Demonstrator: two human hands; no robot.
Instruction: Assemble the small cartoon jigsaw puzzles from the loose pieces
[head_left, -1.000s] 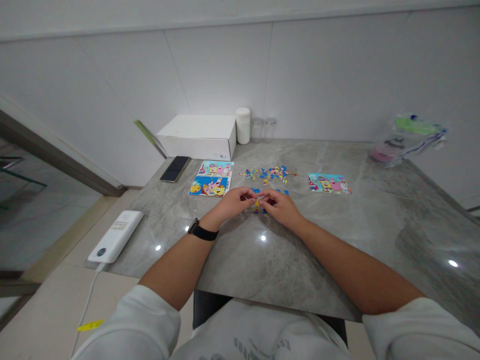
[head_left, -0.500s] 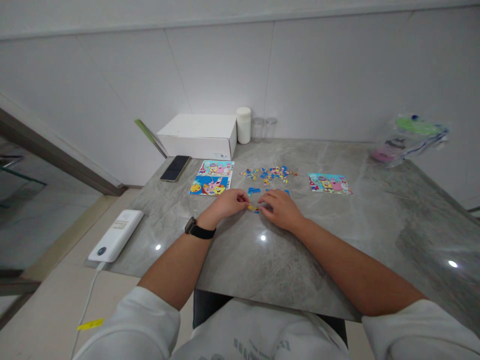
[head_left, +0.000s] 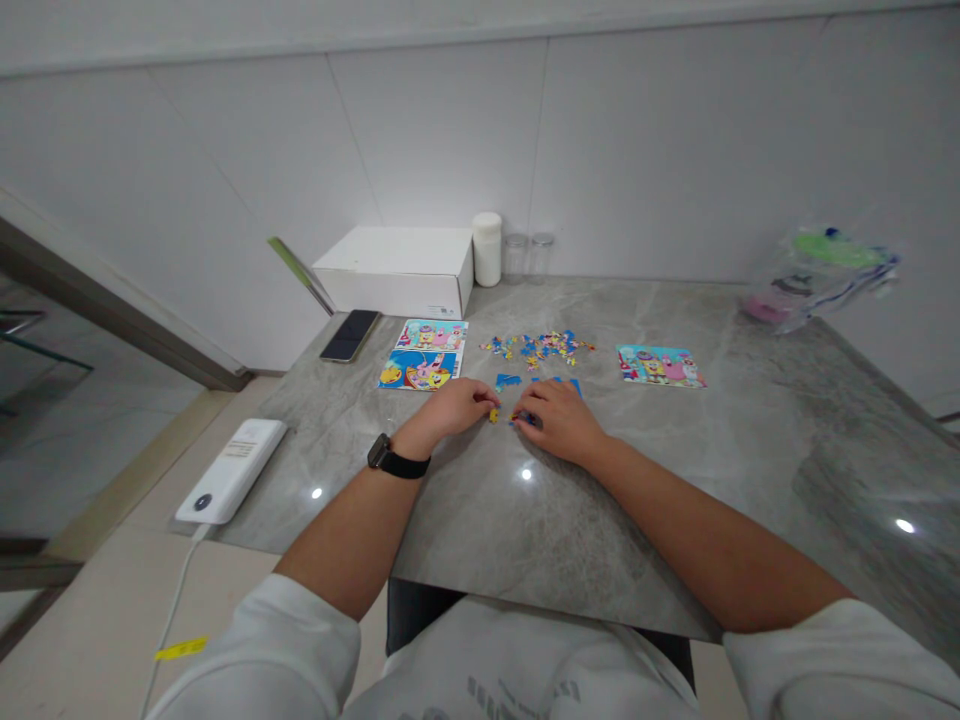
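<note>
i'm in the middle of handling small puzzle pieces on the grey table point(head_left: 480, 520). my left hand point(head_left: 459, 405) has its thumb and fingertips drawn together at a yellow piece point(head_left: 493, 415); i can't tell whether they pinch it or only touch it. my right hand point(head_left: 561, 420) is curled low over some small dark pieces point(head_left: 529, 418), its fingers bent and slightly apart, and whether it grips any is hidden. just beyond my hands lies a blue section point(head_left: 508, 381), and farther off the loose pile point(head_left: 555, 348) is spread out. as i judge it, pieces this small call for a light fingertip hold and a careful check of which way round each sits. the printed sheet point(head_left: 427, 370) lies to the left, the picture card point(head_left: 660, 367) to the right. at the wall, the white box point(head_left: 405, 262) is shut, its contents hidden, beside an opaque white bottle point(head_left: 487, 250) and two clear jars point(head_left: 528, 260) with lids. the clear plastic bag point(head_left: 817, 280) holds something with a green top and pink lower part.
</note>
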